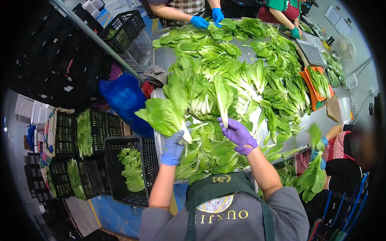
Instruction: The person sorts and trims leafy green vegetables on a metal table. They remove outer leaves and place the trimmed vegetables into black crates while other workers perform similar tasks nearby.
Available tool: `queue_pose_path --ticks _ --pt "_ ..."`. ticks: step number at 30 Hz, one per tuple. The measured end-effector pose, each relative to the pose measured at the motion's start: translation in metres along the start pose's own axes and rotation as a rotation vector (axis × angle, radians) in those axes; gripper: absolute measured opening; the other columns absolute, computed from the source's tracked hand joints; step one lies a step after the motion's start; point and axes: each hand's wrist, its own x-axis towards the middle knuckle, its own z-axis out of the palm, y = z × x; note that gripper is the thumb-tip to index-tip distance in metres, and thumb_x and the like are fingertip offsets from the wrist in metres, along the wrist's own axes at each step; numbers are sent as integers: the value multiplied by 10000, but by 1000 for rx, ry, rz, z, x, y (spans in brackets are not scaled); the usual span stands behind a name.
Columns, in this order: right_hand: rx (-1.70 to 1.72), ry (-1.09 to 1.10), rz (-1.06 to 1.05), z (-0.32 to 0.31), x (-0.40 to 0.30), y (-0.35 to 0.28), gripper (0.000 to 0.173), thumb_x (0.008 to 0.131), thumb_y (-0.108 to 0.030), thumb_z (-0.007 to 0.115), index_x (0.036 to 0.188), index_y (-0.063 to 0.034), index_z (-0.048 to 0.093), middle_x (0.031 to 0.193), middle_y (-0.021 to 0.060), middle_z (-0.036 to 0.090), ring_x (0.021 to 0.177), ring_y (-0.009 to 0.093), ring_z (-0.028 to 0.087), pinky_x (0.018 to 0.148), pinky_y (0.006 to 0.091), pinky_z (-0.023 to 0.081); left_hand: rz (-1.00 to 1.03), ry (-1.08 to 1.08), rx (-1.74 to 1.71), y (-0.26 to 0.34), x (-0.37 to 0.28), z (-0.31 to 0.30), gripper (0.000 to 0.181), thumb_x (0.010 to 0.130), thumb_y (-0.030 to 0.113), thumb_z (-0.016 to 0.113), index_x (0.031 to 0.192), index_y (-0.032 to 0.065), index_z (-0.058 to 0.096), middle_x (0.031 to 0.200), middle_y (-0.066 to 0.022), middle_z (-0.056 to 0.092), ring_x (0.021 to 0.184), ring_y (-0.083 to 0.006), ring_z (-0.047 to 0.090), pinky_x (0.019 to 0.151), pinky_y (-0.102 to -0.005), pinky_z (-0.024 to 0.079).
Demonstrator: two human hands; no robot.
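Note:
My left hand (174,148), in a blue glove, grips a bunch of leafy greens (164,116) by its pale stem end over the table's left edge. The upper leaves of the bunch are blurred. In a purple glove, my right hand (238,132) pinches the white stem of a single long green leaf (222,95), which points away from me. Both hands hang above loose leaves (211,159) lying along the near side of the metal table (164,55). Beyond them spreads a large heap of leafy greens (208,78), many with white stems showing.
A black crate (144,168) holding greens stands left of the table, near a blue plastic bag (125,99). Orange trays (315,86) with greens sit at the right. Gloved co-workers' hands (200,22) work at the far side; another person (319,158) holds greens at the right.

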Motion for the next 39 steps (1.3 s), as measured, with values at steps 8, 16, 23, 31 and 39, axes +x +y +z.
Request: queue_pose_path --ticks 8,16,23,31,39 --pt "-368 251 -284 66 -17 1 318 868 -182 618 1111 3 527 932 75 629 735 123 592 663 228 471 -38 -1 -105 -67 12 16 464 811 -13 600 1247 -41 444 1186 -169 563 1049 -332 586 886 -360 491" --pt "-632 226 -180 81 -17 6 258 916 -152 533 1123 1 542 899 77 620 697 110 593 603 231 483 27 51 -121 -85 21 14 366 808 -10 626 1159 -18 523 1088 -93 608 975 -190 600 891 -299 479" --pt "-1477 332 -770 90 -13 16 138 838 -97 602 943 -8 603 771 106 575 708 222 586 621 299 457 -43 84 -77 -97 32 -3 333 799 -13 645 1118 17 555 1002 -61 628 881 -146 618 767 -255 517" --pt "-1540 283 -602 92 -5 28 143 803 -85 640 916 -2 612 788 109 595 700 211 599 612 291 466 -65 89 -133 -82 25 2 246 828 50 620 1064 4 563 954 -82 633 840 -183 614 791 -292 505" --pt "-1483 -326 -623 77 -5 48 142 792 -111 653 934 -105 651 869 82 635 847 229 609 754 328 467 46 284 -350 -40 27 -30 397 840 128 629 1203 30 504 1132 -92 600 992 -214 588 865 -356 489"
